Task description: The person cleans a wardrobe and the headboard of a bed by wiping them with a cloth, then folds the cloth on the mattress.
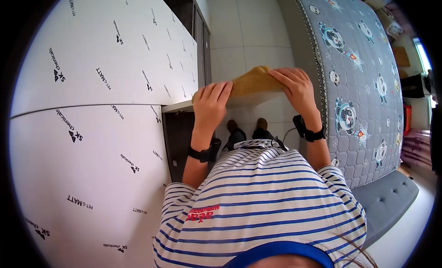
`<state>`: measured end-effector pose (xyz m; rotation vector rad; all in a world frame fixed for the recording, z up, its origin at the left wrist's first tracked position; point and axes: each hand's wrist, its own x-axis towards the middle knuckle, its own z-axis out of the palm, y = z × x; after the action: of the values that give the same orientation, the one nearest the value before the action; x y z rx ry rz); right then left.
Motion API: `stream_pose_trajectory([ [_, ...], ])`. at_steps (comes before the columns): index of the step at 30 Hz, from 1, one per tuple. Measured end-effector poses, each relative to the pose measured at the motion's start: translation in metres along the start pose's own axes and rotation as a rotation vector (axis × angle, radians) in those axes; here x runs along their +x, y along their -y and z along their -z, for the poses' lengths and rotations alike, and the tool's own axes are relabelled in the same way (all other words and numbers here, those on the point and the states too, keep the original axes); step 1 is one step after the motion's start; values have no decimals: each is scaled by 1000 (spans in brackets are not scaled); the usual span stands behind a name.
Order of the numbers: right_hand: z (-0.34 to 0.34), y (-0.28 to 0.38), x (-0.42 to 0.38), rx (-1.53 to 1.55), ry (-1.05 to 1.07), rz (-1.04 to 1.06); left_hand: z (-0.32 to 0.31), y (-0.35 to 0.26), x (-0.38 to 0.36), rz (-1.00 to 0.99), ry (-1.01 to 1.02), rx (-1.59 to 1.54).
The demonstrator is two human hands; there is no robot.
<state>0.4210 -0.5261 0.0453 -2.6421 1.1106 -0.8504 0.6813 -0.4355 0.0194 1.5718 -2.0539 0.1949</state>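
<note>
Cloth lying across open door

The cabinet (103, 141) is standing with its door (178, 106) open, its contents hiding from view. The left hand (210, 106) is gripping one end of a mustard cloth (251, 82) along the door's top edge; the right hand (298, 89) is gripping the other, fingers curling over.

This looks like a bedroom in a home. A big bed (380, 116) fills the upper right of the frame, and its gray cover (363, 67) has pandas and rockets on it. At the lower right, by the end of the bed, is a soft gray headboard (389, 201) with buttons. Near the right edge there is a bright window (421, 56) and a purple curtain (416, 150). On the left are big white panels (92, 176) with printed words, like closet doors. Pale floor tiles (225, 30) show at the top.
</note>
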Motion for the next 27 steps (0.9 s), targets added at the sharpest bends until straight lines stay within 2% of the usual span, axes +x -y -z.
stream_pose_trajectory([
  [1,6,4,1,-9,-55,21,7,-3,5,-45,-78,74],
  [2,8,7,-5,-8,-55,19,14,-7,4,-46,-75,74],
  [4,10,12,-16,-42,-20,72,27,-9,-3,-110,-240,185],
  [6,-10,13,-32,-83,41,70,13,-3,-27,-80,-191,173],
  [8,-19,16,-44,-121,110,73,0,-1,-46,94,96,210],
  [10,-19,15,-46,-95,93,57,5,-5,-48,137,160,197],
  [11,-19,13,-46,-85,87,50,9,-7,-48,152,129,125],
  [13,-17,-12,-45,269,158,-16,13,-7,-51,167,106,51],
  [14,-17,-19,-44,270,159,-16,12,2,-50,225,65,-39],
  [15,-17,-25,-41,217,9,-93,11,12,-48,283,24,-129],
  [16,-16,-30,-41,162,-140,-169,11,20,-45,284,24,-129],
  [18,-19,-39,-42,182,-111,-198,10,35,-36,331,-160,177],
  [19,-20,-41,-42,201,-83,-227,6,44,-34,330,-161,177],
  [20,-20,-43,-41,201,-85,-225,-2,53,-35,437,-107,28],
  [21,-19,-43,-40,381,42,-387,0,53,-32,540,-52,-122],
  [22,-18,-43,-40,561,171,-546,3,51,-31,540,-55,-120],
  [24,-11,-41,-40,532,189,-522,11,49,-25,613,249,-341],
  [27,-4,-46,-41,517,164,-434,12,51,-28,515,127,-351],
])
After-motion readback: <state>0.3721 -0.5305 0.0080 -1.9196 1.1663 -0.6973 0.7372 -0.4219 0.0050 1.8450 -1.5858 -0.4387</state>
